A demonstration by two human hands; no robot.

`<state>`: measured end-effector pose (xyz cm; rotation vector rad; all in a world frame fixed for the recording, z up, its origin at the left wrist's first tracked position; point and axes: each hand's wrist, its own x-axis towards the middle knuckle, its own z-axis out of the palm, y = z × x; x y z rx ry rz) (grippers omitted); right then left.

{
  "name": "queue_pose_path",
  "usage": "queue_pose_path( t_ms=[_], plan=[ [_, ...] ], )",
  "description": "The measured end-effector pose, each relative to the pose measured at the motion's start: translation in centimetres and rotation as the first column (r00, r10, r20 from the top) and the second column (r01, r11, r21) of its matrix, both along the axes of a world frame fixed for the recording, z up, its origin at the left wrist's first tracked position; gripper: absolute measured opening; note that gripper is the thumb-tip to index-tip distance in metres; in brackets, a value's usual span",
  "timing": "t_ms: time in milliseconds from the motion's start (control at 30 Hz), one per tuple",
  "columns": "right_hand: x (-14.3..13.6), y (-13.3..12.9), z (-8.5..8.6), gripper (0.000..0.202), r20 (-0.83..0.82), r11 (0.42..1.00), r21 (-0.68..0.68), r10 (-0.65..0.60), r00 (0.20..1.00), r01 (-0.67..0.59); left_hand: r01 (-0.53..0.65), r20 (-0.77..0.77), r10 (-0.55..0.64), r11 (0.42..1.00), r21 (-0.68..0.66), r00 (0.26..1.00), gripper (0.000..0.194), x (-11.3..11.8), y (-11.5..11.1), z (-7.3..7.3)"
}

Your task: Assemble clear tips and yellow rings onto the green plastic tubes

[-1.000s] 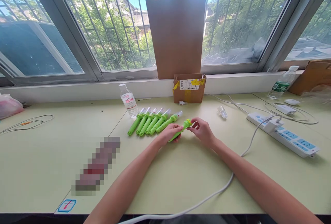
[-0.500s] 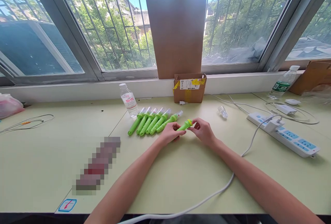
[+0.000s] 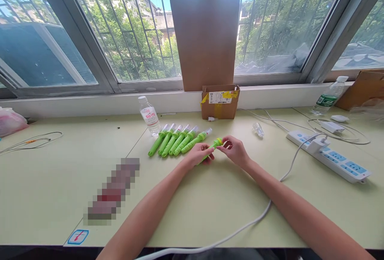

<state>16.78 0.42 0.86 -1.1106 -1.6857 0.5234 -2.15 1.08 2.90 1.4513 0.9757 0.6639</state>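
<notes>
My left hand [image 3: 200, 154] is closed around the body of a green plastic stick [image 3: 216, 144] with a yellow collar at its upper end. At that yellow end, the fingertips of my right hand [image 3: 234, 150] pinch together against the collar; whether they hold a small part is hidden. Left of my hands, several similar green sticks with clear caps [image 3: 177, 140] lie side by side, slanting. A clear plastic cap [image 3: 258, 130] lies on its side beyond my right hand.
Behind the sticks stands a water bottle [image 3: 149, 116]. A small cardboard box [image 3: 220, 103] is at the back, with a white piece [image 3: 211, 119] before it. To the right are a power strip [image 3: 328, 156] and another bottle [image 3: 329, 97]. A white cable [image 3: 255, 222] runs under my right forearm.
The stick has tilted slightly in my left hand, and its lower end now shows below the fingers. My right hand stays at the yellow end.
</notes>
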Motion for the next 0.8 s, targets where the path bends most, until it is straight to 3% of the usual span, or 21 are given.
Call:
queue_pose_path(
  t_ms=[467,667,800],
  plan=[
    [-0.04,0.13,-0.27,0.027,-0.002,0.999,0.008,0.036,0.999,-0.036,0.099,0.078,-0.091,0.988,-0.115,0.993,0.048,-0.91,0.61,0.18],
    [0.13,0.17,-0.71,0.023,0.016,0.998,0.052,0.022,1.0,-0.022,0.104,-0.033,-0.105,0.994,-0.026,0.994,0.051,-0.58,0.35,0.27],
    [0.28,0.25,-0.97,0.022,0.03,0.998,0.057,0.014,0.999,-0.016,0.027,-0.122,-0.012,0.992,0.123,0.993,0.045,-0.14,-0.01,0.1]
  ],
)
